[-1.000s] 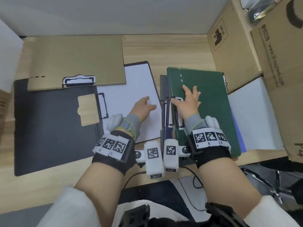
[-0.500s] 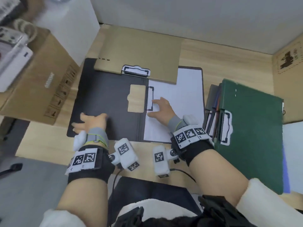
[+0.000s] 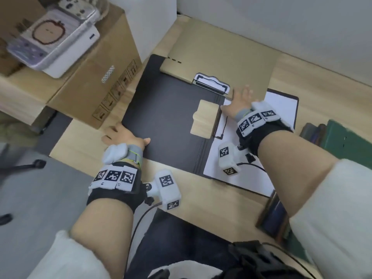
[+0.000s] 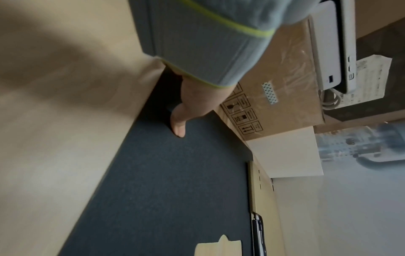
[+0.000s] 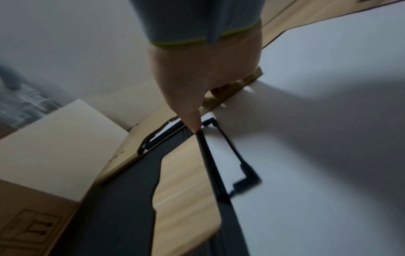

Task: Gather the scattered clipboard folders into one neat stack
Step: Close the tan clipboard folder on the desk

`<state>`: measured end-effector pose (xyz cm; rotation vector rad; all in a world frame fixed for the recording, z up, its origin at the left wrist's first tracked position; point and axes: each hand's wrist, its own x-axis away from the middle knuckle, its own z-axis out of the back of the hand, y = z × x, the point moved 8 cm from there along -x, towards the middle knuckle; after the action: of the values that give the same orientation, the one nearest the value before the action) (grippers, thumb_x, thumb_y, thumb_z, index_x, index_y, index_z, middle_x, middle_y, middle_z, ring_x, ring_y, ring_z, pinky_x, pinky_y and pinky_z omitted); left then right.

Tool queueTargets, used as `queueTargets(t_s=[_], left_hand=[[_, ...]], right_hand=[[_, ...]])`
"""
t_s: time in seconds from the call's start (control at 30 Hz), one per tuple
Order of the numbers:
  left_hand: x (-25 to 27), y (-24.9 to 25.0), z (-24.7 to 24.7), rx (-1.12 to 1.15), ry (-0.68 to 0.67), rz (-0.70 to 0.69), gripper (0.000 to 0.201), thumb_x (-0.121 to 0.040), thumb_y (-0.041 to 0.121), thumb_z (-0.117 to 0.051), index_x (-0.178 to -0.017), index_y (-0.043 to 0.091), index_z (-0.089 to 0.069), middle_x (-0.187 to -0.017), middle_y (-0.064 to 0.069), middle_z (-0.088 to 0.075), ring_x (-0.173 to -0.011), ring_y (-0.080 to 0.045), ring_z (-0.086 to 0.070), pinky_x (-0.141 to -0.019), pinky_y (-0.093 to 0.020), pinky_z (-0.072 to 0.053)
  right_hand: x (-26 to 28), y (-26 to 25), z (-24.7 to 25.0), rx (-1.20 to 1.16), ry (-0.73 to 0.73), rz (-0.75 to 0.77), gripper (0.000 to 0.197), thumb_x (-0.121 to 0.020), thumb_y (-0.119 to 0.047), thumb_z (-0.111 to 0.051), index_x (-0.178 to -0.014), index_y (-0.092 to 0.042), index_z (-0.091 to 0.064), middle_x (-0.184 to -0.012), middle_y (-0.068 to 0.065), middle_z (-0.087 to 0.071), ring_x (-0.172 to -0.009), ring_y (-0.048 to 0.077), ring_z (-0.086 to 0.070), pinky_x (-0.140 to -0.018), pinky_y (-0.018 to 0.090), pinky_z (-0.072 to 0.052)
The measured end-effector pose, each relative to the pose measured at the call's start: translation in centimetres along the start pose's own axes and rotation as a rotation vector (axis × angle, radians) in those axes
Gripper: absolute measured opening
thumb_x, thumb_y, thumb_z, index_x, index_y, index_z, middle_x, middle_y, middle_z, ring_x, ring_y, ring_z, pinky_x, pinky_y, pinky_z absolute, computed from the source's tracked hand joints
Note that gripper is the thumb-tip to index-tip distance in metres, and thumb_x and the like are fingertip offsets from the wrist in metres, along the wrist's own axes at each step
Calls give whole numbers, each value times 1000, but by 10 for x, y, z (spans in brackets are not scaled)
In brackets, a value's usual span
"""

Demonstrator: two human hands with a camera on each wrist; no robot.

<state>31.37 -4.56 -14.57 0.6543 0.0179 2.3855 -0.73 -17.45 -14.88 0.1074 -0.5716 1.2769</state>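
A black clipboard folder [image 3: 167, 117] lies open on the wooden desk [image 3: 201, 190], its right half holding white paper [image 3: 281, 111]. A tan folder [image 3: 221, 57] with a metal clip [image 3: 211, 82] overlaps its far edge. My left hand [image 3: 120, 134] lies spread at the black cover's near left corner, with the thumb [image 4: 178, 124] flat on the cover [image 4: 164, 190]. My right hand [image 3: 238, 100] reaches to the tan folder's near edge, fingers lying on it. Its thumb [image 5: 192, 119] points at the black inner clip. A green folder [image 3: 350, 141] tops a stack at the right.
A cardboard box [image 3: 96, 81] carrying a white device [image 3: 54, 37] stands against the desk's left side, close to the black cover's corner. A white panel and wall close off the back. A dark flat object [image 3: 274, 216] sticks out over the desk's near edge at the right.
My view has swung left. The right hand left the green folder, crossed the white paper and reached the tan folder's edge. The left hand moved to the black cover's left corner.
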Motion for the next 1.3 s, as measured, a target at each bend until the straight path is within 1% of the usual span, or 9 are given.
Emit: queueTargets(t_s=[0.17, 0.27, 0.43, 0.67, 0.87, 0.97, 1.07, 1.17, 1.3], left_hand=[[-1, 11, 7, -69, -2, 3, 90, -63, 37, -83, -133, 5, -35, -140, -19, -34, -131, -36, -31, -102, -44, -33], [-3, 23, 9, -101, -41, -36, 94, -67, 36, -81, -138, 4, -28, -146, -22, -28, -138, -37, -24, -110, -45, -25], [-10, 38, 8, -155, -30, -105, 93, -68, 41, -79, -136, 2, -29, -143, -22, -31, -135, -37, -31, -107, -44, -29], [-11, 36, 5, -130, -16, -111, 93, -65, 39, -82, -134, 4, -31, -139, -21, -33, -130, -38, -34, -105, -44, -30], [-14, 36, 8, -142, -37, -101, 94, -65, 39, -82, -136, 7, -30, -140, -20, -32, -132, -37, -32, -107, -44, -29], [-13, 37, 8, -149, -44, -103, 94, -66, 38, -82, -137, 7, -28, -141, -20, -31, -132, -37, -32, -108, -43, -29], [-14, 37, 8, -150, -31, -103, 96, -64, 38, -82, -137, 7, -28, -141, -21, -31, -132, -37, -31, -108, -43, -29], [-13, 36, 7, -140, -22, -105, 96, -63, 37, -83, -137, 7, -29, -141, -21, -31, -132, -37, -32, -107, -45, -30], [-14, 33, 6, -130, -35, -97, 97, -64, 37, -82, -138, 9, -28, -141, -21, -31, -132, -37, -32, -107, -45, -29]], right_hand=[[9, 0, 5, 170, 206, 85, 51, -88, -47, -46, -131, -19, -41, -134, 13, -43, -123, 31, -42, -99, 42, -29], [5, -3, 9, 222, 227, 76, 54, -81, -52, -51, -122, -17, -45, -124, 14, -44, -116, 31, -43, -91, 40, -33], [2, 5, -3, 102, 175, -31, 67, -81, -54, -56, -135, -20, -33, -155, 23, -14, -144, 38, -15, -111, 49, -22], [-6, -5, 18, 163, 136, -24, 50, -87, -38, -54, -125, -10, -37, -118, 21, -55, -105, 37, -55, -70, 38, -40], [-12, -23, 12, 388, 144, 79, 38, -94, -22, -47, -127, -7, -39, -103, 16, -68, -106, 32, -57, -67, 31, -32], [-8, -32, 6, 457, 163, 102, 37, -88, -6, -45, -125, -10, -42, -97, 18, -60, -104, 33, -55, -71, 34, -35], [-2, -46, -3, 363, 208, 142, 48, -85, -1, -38, -131, -15, -38, -138, 22, -37, -125, 40, -39, -97, 43, -34], [-7, -49, -9, 269, 224, 130, 43, -91, -16, -42, -133, -13, -38, -152, 18, -24, -143, 35, -19, -113, 51, -17], [-14, -53, -3, 278, 282, 187, 48, -91, -36, -48, -130, -10, -39, -140, 17, -38, -133, 33, -35, -112, 53, -21]])
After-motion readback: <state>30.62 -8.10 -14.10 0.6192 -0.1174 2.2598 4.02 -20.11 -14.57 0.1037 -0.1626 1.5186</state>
